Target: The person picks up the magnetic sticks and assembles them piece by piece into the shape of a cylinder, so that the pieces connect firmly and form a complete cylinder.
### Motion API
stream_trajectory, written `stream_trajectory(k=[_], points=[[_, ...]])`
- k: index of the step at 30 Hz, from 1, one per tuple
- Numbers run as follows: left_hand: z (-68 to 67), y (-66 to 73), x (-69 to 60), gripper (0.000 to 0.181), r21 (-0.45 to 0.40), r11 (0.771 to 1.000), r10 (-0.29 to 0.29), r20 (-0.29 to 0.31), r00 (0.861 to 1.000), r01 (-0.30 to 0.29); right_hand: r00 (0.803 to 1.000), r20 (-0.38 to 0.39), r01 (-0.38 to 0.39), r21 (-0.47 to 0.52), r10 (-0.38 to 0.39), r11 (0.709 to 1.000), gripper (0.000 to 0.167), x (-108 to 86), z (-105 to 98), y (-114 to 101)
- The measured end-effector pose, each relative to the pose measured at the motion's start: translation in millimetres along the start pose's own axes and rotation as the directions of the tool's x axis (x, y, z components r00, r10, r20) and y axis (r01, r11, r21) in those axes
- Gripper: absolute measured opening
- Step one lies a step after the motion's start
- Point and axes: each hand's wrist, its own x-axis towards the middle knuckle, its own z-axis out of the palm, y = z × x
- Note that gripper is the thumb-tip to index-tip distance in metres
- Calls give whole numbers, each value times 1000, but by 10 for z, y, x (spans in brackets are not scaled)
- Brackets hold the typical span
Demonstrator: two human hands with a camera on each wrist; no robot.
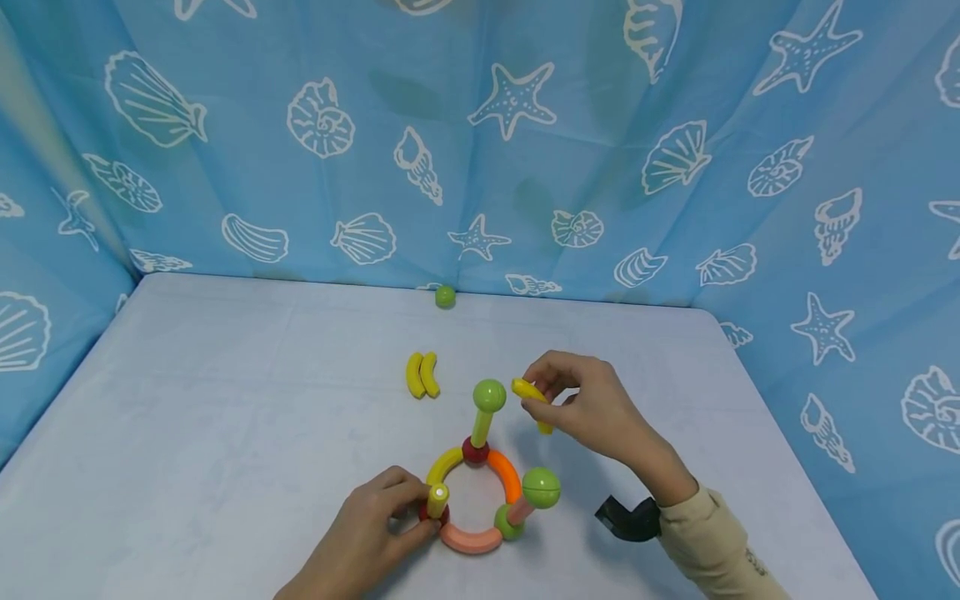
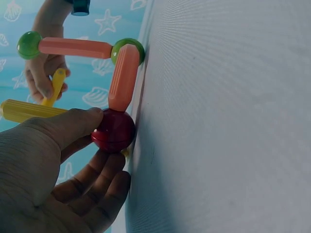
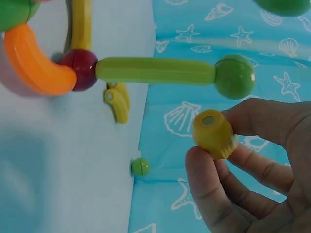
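A ring of curved magnetic sticks and balls stands on the table, with an orange curved stick (image 1: 506,477), a pink one (image 1: 471,540) and a yellow one (image 1: 444,465). Two uprights, one green (image 1: 482,427) and one pink (image 1: 521,510), carry green balls (image 1: 490,395) on top. On the third, a yellow upright (image 1: 438,500), the top end is bare. My left hand (image 1: 360,529) grips the dark red ball (image 2: 113,130) at its foot between thumb and fingers. Beside the green upright's top, my right hand (image 1: 592,404) pinches a yellow curved stick (image 3: 214,135), raised off the table.
Two yellow curved sticks (image 1: 422,375) lie side by side behind the ring. A loose green ball (image 1: 445,297) sits at the table's back edge, against the blue shell-patterned curtain (image 1: 420,100). A black wrist mount (image 1: 628,518) juts from the right sleeve.
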Motion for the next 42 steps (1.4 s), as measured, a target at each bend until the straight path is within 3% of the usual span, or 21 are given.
stream_trajectory(k=[9, 30, 42], points=[[-6, 10, 7, 24, 18, 1000, -19, 13, 1000, 18, 991, 61, -123, -1, 123, 992, 18, -58, -62, -114], [-7, -15, 11, 24, 11, 1000, -2, 19, 1000, 2, 995, 51, -91, -12, 91, 996, 14, -91, -19, -236], [-9, 9, 15, 25, 17, 999, -38, 22, 999, 37, 988, 70, -141, 40, 138, 989, 13, -113, -19, -282]])
